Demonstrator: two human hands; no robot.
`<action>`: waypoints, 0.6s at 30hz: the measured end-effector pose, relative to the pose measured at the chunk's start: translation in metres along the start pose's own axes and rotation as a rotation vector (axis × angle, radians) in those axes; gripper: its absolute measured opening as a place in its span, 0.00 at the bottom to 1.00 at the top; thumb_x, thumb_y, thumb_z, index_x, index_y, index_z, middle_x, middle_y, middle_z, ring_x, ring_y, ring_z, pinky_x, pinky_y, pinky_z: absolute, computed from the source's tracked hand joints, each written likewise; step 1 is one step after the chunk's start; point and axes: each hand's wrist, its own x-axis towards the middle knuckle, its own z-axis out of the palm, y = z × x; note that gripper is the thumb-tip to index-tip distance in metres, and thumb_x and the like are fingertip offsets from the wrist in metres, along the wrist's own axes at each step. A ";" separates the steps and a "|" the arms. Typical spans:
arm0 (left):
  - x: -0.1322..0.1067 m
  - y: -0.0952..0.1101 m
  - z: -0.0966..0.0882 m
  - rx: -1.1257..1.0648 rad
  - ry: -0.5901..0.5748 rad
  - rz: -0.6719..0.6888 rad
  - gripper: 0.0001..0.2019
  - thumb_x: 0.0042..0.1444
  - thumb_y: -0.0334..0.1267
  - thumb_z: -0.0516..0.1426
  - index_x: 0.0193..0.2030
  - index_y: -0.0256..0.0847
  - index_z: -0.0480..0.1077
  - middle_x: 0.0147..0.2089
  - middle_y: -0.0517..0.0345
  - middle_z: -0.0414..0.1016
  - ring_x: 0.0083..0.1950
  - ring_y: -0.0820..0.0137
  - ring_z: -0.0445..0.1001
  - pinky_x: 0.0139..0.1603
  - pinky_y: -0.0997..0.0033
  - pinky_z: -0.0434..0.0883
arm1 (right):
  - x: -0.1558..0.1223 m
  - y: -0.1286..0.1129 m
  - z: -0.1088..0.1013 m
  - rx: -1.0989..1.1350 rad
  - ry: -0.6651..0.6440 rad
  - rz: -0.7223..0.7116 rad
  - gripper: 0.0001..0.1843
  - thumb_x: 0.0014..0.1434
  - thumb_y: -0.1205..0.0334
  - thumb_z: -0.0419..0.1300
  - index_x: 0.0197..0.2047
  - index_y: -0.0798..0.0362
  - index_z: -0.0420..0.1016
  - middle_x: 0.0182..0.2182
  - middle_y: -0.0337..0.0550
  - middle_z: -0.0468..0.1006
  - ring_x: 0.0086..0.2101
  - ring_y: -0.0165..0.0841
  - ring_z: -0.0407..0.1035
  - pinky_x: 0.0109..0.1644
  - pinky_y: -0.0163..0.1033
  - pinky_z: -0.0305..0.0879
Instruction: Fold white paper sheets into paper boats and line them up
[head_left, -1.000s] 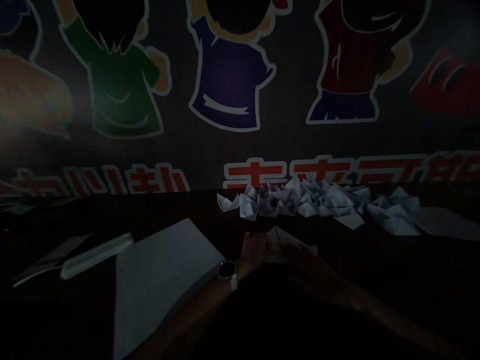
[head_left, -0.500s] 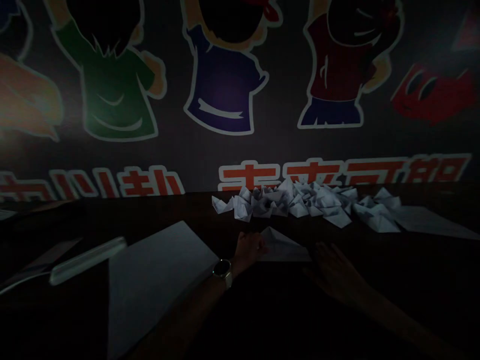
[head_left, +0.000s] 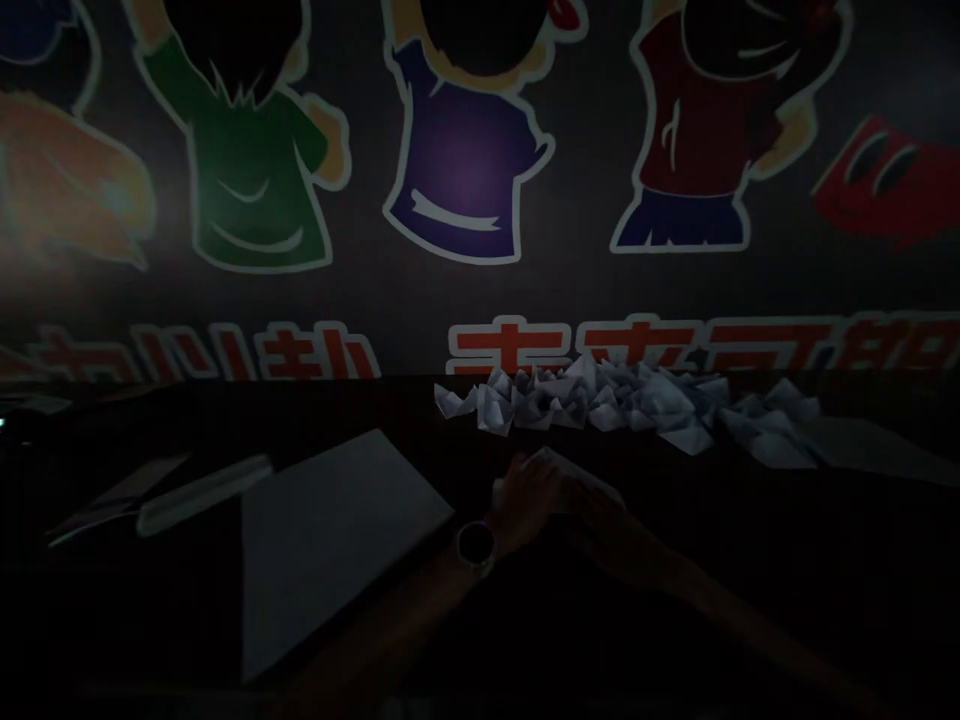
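Note:
The room is very dim. My left hand (head_left: 525, 497), with a round-faced wristwatch (head_left: 475, 545) on its wrist, and my right hand (head_left: 604, 522) meet on a folded white paper (head_left: 577, 476). Only the paper's upper edge shows above my fingers, and the rest is hidden under both hands. Just beyond them, across a narrow strip of dark table, lies a long heap of folded white paper boats (head_left: 577, 402).
A stack of white paper (head_left: 337, 550) lies on the dark table (head_left: 405, 410) to my left. Further left are a long white strip (head_left: 204, 494) and a thin flat sheet (head_left: 124, 492). A loose sheet (head_left: 874, 450) lies at the right. Behind stands a wall mural (head_left: 465, 170) with cartoon figures and red lettering.
My hands have come together over the folded paper, which was largely visible before and is now mostly covered. The camera view has shifted slightly.

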 end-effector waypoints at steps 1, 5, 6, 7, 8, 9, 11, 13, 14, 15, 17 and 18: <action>-0.004 0.004 0.006 0.010 0.034 0.094 0.19 0.62 0.38 0.43 0.59 0.42 0.55 0.63 0.51 0.57 0.64 0.62 0.52 0.64 0.53 0.42 | 0.000 0.001 0.000 -0.003 -0.014 0.000 0.30 0.62 0.52 0.45 0.64 0.57 0.51 0.62 0.53 0.51 0.61 0.41 0.44 0.62 0.51 0.47; -0.023 0.009 0.015 -0.003 0.070 0.153 0.26 0.63 0.49 0.38 0.63 0.37 0.50 0.65 0.48 0.53 0.66 0.64 0.49 0.65 0.59 0.47 | 0.002 0.001 0.000 -0.011 -0.047 -0.013 0.29 0.63 0.54 0.41 0.64 0.57 0.48 0.63 0.50 0.50 0.62 0.36 0.43 0.64 0.48 0.44; -0.027 0.008 0.013 -0.014 0.059 0.145 0.27 0.62 0.51 0.39 0.63 0.37 0.50 0.65 0.48 0.53 0.66 0.63 0.50 0.64 0.59 0.49 | 0.002 0.001 0.000 -0.016 -0.047 -0.008 0.29 0.63 0.54 0.41 0.64 0.57 0.47 0.63 0.50 0.50 0.62 0.36 0.43 0.64 0.48 0.44; -0.030 0.006 0.010 -0.027 0.048 0.136 0.28 0.61 0.52 0.39 0.63 0.37 0.50 0.65 0.48 0.53 0.66 0.62 0.50 0.64 0.58 0.50 | 0.001 0.002 0.000 -0.021 -0.049 0.000 0.29 0.63 0.54 0.42 0.64 0.57 0.47 0.63 0.50 0.50 0.62 0.36 0.43 0.64 0.47 0.44; -0.034 0.005 0.006 -0.040 0.031 0.126 0.29 0.61 0.54 0.39 0.63 0.37 0.50 0.65 0.47 0.52 0.66 0.61 0.50 0.64 0.57 0.51 | 0.001 0.002 -0.001 -0.025 -0.051 0.008 0.29 0.63 0.54 0.42 0.64 0.57 0.47 0.63 0.50 0.50 0.62 0.36 0.43 0.63 0.47 0.44; -0.038 0.003 0.001 -0.052 0.011 0.109 0.31 0.60 0.55 0.40 0.63 0.36 0.50 0.65 0.46 0.51 0.66 0.60 0.49 0.64 0.57 0.51 | 0.000 0.002 -0.001 -0.026 -0.056 0.011 0.30 0.62 0.54 0.43 0.64 0.57 0.48 0.63 0.51 0.49 0.62 0.37 0.43 0.63 0.48 0.45; -0.046 0.001 -0.009 -0.067 -0.044 0.070 0.33 0.59 0.57 0.40 0.63 0.33 0.50 0.66 0.43 0.49 0.66 0.58 0.47 0.64 0.56 0.51 | -0.001 0.003 -0.001 -0.019 -0.060 0.010 0.30 0.62 0.56 0.43 0.65 0.57 0.47 0.63 0.50 0.48 0.62 0.37 0.42 0.63 0.48 0.45; -0.055 -0.002 -0.018 -0.075 -0.090 0.032 0.36 0.58 0.58 0.40 0.63 0.30 0.49 0.66 0.41 0.47 0.67 0.57 0.45 0.64 0.56 0.51 | -0.001 0.004 -0.001 -0.011 -0.058 0.009 0.30 0.62 0.57 0.43 0.65 0.56 0.46 0.63 0.49 0.47 0.62 0.37 0.41 0.64 0.48 0.44; -0.060 -0.005 -0.022 -0.078 -0.101 0.017 0.36 0.58 0.58 0.40 0.64 0.30 0.48 0.67 0.41 0.45 0.67 0.57 0.44 0.64 0.57 0.50 | -0.001 0.004 -0.001 -0.010 -0.060 0.013 0.30 0.62 0.57 0.43 0.65 0.56 0.46 0.64 0.49 0.47 0.62 0.37 0.41 0.64 0.48 0.44; -0.064 -0.007 -0.025 -0.079 -0.113 0.006 0.37 0.58 0.59 0.40 0.64 0.29 0.47 0.67 0.41 0.44 0.67 0.57 0.44 0.64 0.57 0.50 | -0.001 0.004 -0.002 -0.010 -0.065 0.018 0.30 0.62 0.56 0.44 0.65 0.56 0.46 0.64 0.49 0.46 0.62 0.37 0.41 0.64 0.48 0.44; -0.073 -0.014 -0.030 -0.070 -0.142 -0.010 0.38 0.57 0.59 0.40 0.65 0.29 0.45 0.67 0.41 0.43 0.67 0.58 0.43 0.65 0.57 0.49 | 0.000 0.002 -0.004 -0.009 -0.084 0.032 0.30 0.62 0.55 0.44 0.65 0.57 0.46 0.64 0.49 0.46 0.62 0.37 0.41 0.64 0.47 0.44; -0.076 -0.017 -0.032 -0.060 -0.154 -0.015 0.37 0.58 0.59 0.40 0.65 0.30 0.45 0.67 0.41 0.43 0.67 0.58 0.43 0.65 0.57 0.48 | 0.000 0.001 -0.006 -0.007 -0.095 0.040 0.30 0.62 0.55 0.44 0.65 0.57 0.46 0.64 0.49 0.46 0.62 0.37 0.41 0.63 0.47 0.44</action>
